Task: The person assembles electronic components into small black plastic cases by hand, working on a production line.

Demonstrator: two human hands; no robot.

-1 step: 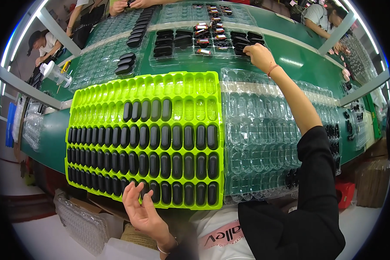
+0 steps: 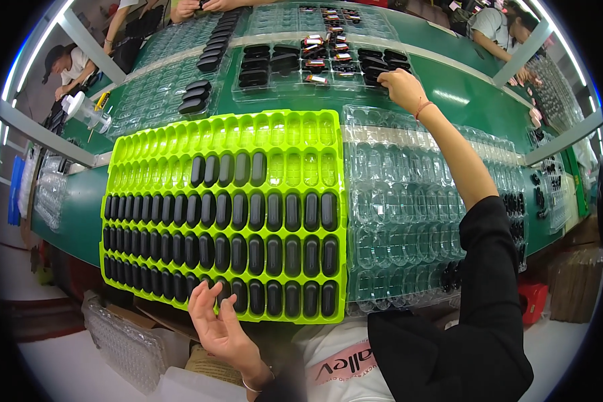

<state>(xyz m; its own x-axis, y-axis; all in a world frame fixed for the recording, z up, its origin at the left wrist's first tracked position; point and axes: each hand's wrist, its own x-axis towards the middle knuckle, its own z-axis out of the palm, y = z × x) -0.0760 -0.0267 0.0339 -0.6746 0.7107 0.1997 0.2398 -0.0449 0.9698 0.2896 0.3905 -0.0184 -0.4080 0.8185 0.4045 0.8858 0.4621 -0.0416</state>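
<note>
My right hand [image 2: 405, 91] reaches to the far clear tray [image 2: 285, 85], its fingers closed at the end of a black oval case [image 2: 375, 72] among several others; the exact grip is partly hidden. Close to me, my left hand [image 2: 218, 325] has its fingers apart and slightly curled, holding nothing, by the front edge of the lime-green tray [image 2: 344, 201]. Black oval cases [image 2: 275, 256] fill the three nearer rows of this tray. Its fourth row has several cases grouped in the middle, and the farthest row shows bare slots.
Stacked clear blister trays [image 2: 402, 221] lie right of the green tray. Black parts with white-and-red labels [image 2: 315, 63] sit in the far clear tray. A clear bottle [image 2: 87, 115] stands at the left. Metal posts [image 2: 90, 50] frame the green table [image 2: 449, 100]. Other people work around it.
</note>
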